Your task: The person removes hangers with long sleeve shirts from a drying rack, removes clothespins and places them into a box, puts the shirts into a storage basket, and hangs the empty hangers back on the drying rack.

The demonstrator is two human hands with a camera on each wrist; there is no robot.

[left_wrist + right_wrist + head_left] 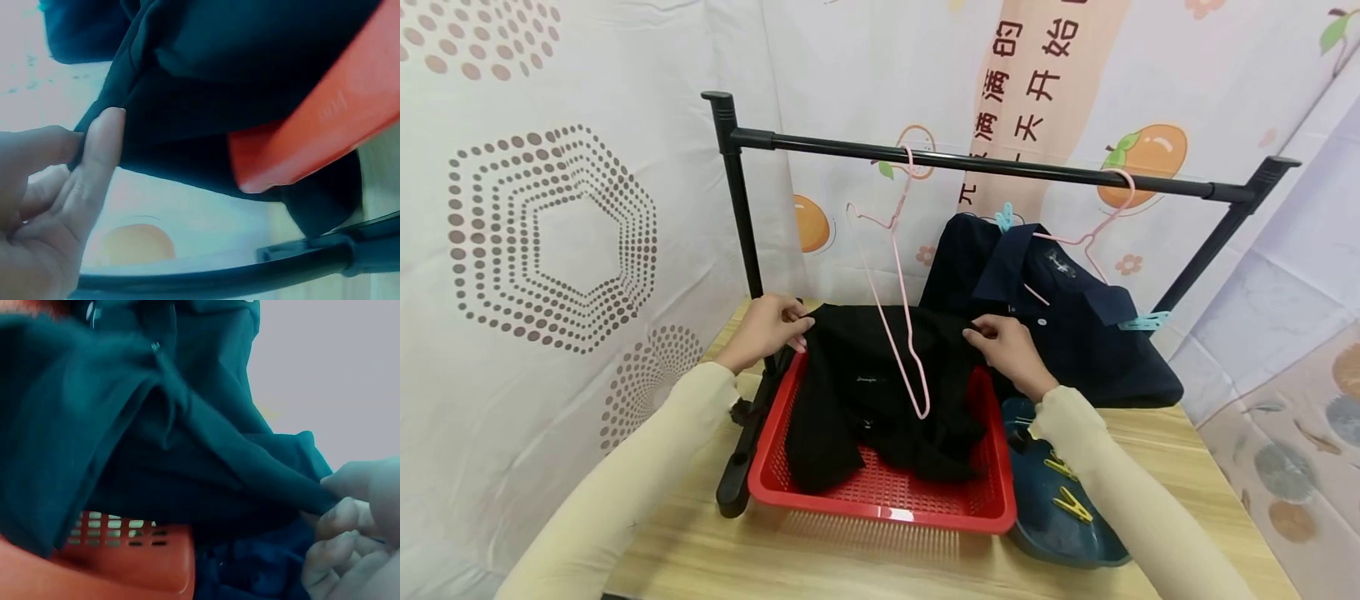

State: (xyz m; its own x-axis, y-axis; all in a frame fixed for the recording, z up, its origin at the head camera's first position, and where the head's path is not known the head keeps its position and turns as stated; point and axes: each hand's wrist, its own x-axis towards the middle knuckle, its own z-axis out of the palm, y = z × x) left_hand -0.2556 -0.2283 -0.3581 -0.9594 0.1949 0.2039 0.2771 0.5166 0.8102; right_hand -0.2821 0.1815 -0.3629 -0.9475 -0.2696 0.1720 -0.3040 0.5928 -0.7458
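A black garment (831,400) with a small light neck label spreads over the red basket (880,500). My left hand (769,329) pinches its left upper edge; in the left wrist view, thumb and fingers (103,137) grip the dark cloth (206,94). At the opposite edge, my right hand (1009,350) pinches the fabric, and in the right wrist view the bunched cloth (250,462) runs into that hand (353,531). An unloaded pink hanger (904,292) hangs from the rack bar in front of the garment. The garment's lower part lies folded inside the basket.
A black rack (850,148) spans the table (820,567). Navy shirt (1060,350) hangs at right on another pink hanger (1086,239), with light-blue clips (1145,322). Beside the basket, a dark blue tray (1060,542) holds yellow clips (1072,504), partly behind my right arm.
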